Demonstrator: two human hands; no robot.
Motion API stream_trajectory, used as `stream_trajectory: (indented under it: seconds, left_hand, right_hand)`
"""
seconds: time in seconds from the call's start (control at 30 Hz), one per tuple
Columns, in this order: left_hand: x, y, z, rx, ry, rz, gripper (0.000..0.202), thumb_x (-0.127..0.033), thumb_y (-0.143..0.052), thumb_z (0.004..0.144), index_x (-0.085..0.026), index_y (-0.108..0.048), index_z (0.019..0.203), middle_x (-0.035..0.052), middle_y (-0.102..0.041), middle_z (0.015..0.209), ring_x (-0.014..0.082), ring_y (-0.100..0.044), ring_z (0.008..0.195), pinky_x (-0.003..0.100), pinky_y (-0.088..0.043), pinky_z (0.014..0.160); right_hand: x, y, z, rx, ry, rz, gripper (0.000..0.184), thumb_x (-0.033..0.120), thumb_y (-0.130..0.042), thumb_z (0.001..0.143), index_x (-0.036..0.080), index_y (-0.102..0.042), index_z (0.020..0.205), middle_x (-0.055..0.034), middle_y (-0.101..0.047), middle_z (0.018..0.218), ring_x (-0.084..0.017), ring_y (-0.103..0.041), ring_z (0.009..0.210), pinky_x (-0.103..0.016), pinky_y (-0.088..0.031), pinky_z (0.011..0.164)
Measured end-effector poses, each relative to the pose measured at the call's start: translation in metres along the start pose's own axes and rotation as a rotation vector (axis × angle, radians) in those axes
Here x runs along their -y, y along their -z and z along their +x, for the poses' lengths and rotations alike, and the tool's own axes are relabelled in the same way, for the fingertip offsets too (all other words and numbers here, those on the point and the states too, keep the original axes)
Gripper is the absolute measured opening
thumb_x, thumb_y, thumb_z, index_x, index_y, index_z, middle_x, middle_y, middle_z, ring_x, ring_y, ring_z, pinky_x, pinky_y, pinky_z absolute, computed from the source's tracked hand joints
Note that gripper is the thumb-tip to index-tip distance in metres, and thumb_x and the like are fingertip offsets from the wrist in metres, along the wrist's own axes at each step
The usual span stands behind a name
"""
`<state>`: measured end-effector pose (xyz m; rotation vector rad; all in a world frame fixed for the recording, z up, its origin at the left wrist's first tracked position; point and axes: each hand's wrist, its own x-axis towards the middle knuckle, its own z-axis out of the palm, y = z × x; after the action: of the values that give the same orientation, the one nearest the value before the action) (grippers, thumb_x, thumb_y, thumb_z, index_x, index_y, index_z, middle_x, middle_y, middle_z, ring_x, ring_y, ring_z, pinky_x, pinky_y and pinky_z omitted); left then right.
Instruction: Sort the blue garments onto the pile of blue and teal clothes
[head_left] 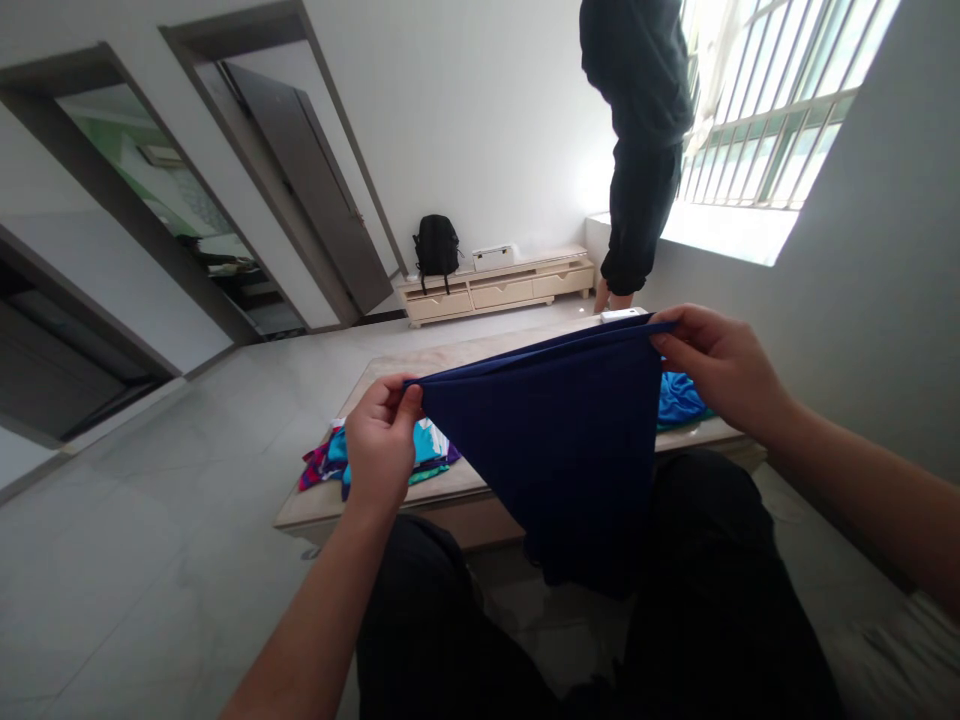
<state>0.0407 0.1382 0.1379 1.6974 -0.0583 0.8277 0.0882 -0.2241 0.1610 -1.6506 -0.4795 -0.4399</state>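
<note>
A dark navy piece of cloth (pixel 562 430), perhaps a garment, is stretched between my two hands and hangs down between my knees. My left hand (pixel 384 430) pinches its upper left corner, thumb on the near side. The upper right corner is gripped by my right hand (pixel 712 360), held a little higher. Along the top, two layers of fabric lie against each other with a narrow gap. The lower end bunches in shadow, so its full shape is hidden. Behind my left hand lies a pile of colourful clothes (pixel 431 450); a shiny blue cloth (pixel 681 398) is near my right hand.
A low table (pixel 390 375) with a pale top carries the clothes and a white object (pixel 621 314). Beyond it, a person in dark clothes (pixel 641 180) stands near the barred window. A backpack (pixel 436 248) rests on a low drawer cabinet (pixel 502 292) against the far wall.
</note>
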Motion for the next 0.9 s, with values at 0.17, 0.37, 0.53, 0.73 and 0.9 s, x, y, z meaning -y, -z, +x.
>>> stream_trajectory:
  seconds: [0.17,0.37,0.53,0.73,0.9]
  left_hand:
    - [-0.013,0.0,-0.008,0.07,0.037,-0.066,0.032,-0.045,-0.078,0.083,-0.019,-0.072,0.1,0.0012,-0.072,0.082,0.0138,-0.065,0.071,0.023,-0.055,0.066]
    - [-0.041,0.054,-0.049,0.484,0.034,0.058,0.014,-0.035,-0.076,0.089,-0.022,-0.077,0.093,0.0037,-0.074,0.083,0.0161,-0.067,0.073,0.022,-0.053,0.065]
    - [-0.064,0.079,-0.055,0.867,0.123,-0.046,0.023,-0.042,-0.072,0.091,-0.021,-0.077,0.082,0.0057,-0.072,0.071,0.0165,-0.065,0.061,0.024,-0.052,0.056]
    - [-0.068,-0.032,0.101,0.474,0.168,-0.034,0.038,-0.045,-0.085,0.079,-0.014,-0.072,0.096,0.0035,-0.074,0.084,0.0165,-0.069,0.073,0.03,-0.059,0.069]
    - [-0.164,-0.135,0.266,0.154,-0.146,0.183,0.016,-0.017,-0.066,0.098,-0.002,-0.065,0.102,-0.0005,-0.069,0.084,0.0147,-0.069,0.085,0.045,-0.057,0.093]
  right_hand:
    - [0.004,0.0,-0.011,-0.087,-0.068,0.107,0.055,0.043,-0.08,0.082,0.031,-0.063,0.133,-0.0019,-0.075,0.095,-0.018,-0.07,0.079,-0.029,-0.059,0.069]
    - [0.015,0.049,-0.068,0.298,-0.37,-0.078,0.034,0.054,-0.078,0.08,0.028,-0.081,0.102,-0.0066,-0.076,0.089,-0.024,-0.07,0.079,-0.031,-0.059,0.066]
    - [0.03,0.09,-0.1,0.483,-0.478,-0.105,0.027,0.054,-0.076,0.079,0.033,-0.082,0.094,-0.0088,-0.075,0.081,-0.028,-0.07,0.07,-0.036,-0.063,0.064]
    - [0.034,0.082,0.078,0.11,-0.263,-0.173,0.05,0.042,-0.086,0.075,0.006,-0.076,0.107,-0.0079,-0.074,0.082,-0.012,-0.065,0.06,-0.031,-0.061,0.06]
    - [0.112,0.074,0.276,-0.163,-0.057,-0.275,0.057,0.022,-0.053,0.094,-0.024,-0.041,0.125,-0.0164,-0.065,0.113,-0.023,-0.072,0.097,-0.038,-0.052,0.078]
